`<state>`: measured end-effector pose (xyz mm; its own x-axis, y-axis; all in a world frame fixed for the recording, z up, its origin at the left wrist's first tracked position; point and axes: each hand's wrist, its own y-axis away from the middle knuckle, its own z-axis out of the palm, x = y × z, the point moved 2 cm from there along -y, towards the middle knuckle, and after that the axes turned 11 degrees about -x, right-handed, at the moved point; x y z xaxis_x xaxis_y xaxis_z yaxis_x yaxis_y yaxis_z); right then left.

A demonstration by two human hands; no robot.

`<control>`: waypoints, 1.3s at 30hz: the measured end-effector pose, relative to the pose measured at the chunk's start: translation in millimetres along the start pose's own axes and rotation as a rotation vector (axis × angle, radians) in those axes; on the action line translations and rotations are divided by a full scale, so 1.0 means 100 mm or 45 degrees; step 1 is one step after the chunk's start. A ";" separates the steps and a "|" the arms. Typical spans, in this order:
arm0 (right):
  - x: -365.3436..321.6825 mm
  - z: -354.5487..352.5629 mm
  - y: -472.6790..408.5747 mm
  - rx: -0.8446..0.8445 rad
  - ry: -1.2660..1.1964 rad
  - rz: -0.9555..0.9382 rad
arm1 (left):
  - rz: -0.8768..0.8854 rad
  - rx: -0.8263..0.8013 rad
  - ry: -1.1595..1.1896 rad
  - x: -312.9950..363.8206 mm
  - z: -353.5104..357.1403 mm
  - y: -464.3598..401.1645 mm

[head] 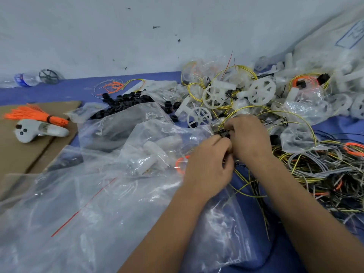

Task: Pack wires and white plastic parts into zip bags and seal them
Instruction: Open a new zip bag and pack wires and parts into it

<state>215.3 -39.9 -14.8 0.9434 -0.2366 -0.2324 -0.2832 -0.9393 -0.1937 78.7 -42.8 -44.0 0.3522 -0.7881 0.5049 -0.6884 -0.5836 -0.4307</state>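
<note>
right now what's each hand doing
Left hand: fingers curled, pinching the black wire bundle.
Right hand: curled round the same bundle.

Bare blue mat [59, 91] lies open at upper left; tangled wires [325, 174] and zip bags [98, 203] crowd everywhere else.

No wording could be read: a blue-outlined label [350, 36] on the large white sack [323, 32] showed only blurred marks, and the water bottle's [25, 79] blue wrapper was illegible.
</note>
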 end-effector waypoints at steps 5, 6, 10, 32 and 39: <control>-0.03 -0.05 -0.18 -0.286 0.173 0.014 | 0.135 0.041 0.108 0.05 -0.01 0.03; -0.02 -0.06 -0.19 -0.304 0.187 0.001 | 0.147 0.051 0.130 0.05 -0.02 0.03; 0.02 -0.10 -0.20 -0.330 0.133 -0.019 | 0.156 0.056 0.201 0.07 0.00 0.04; 0.38 -0.59 -0.01 0.202 -0.473 0.015 | -0.595 0.311 0.128 -0.23 -0.02 0.01; 0.26 -0.73 0.24 0.997 -0.500 -0.153 | -0.685 0.262 -0.023 -0.24 -0.06 0.02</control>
<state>245.9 -86.9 43.7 0.8880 0.0906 -0.4508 -0.3583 -0.4782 -0.8018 64.9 -23.9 -53.0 0.6305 -0.3720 0.6812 -0.2727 -0.9279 -0.2543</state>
